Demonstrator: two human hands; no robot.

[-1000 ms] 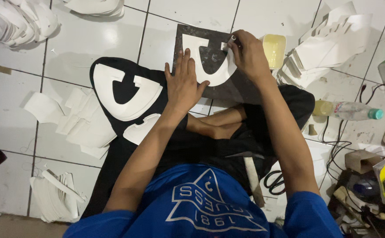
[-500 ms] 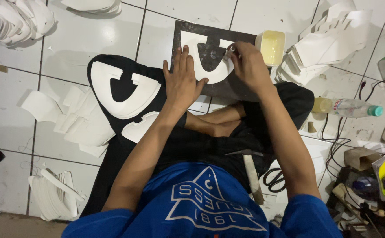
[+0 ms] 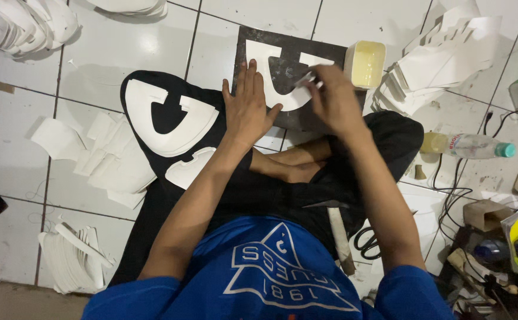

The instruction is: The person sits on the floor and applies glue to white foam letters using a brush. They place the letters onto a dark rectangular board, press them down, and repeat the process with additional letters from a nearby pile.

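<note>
A white U-shaped cut piece (image 3: 275, 80) lies on a dark square board (image 3: 288, 59) on the tiled floor. My left hand (image 3: 247, 106) presses flat on the left arm of that piece, fingers together. My right hand (image 3: 333, 98) is closed on a small brush-like tool (image 3: 305, 80) whose tip touches the piece's right arm. A second white U-shaped piece (image 3: 164, 121) lies on black material (image 3: 152, 195) to the left, with a smaller white piece (image 3: 188, 169) beside it.
A small yellow tub (image 3: 365, 62) stands at the board's right edge. Stacks of white cut pieces lie at right (image 3: 448, 59), top left (image 3: 22, 24) and lower left (image 3: 78, 261). A plastic bottle (image 3: 466, 145), scissors (image 3: 365, 243), cables and clutter fill the right.
My right hand moved from the board's top right corner down and left onto the white piece. My left hand stayed pressed on it.
</note>
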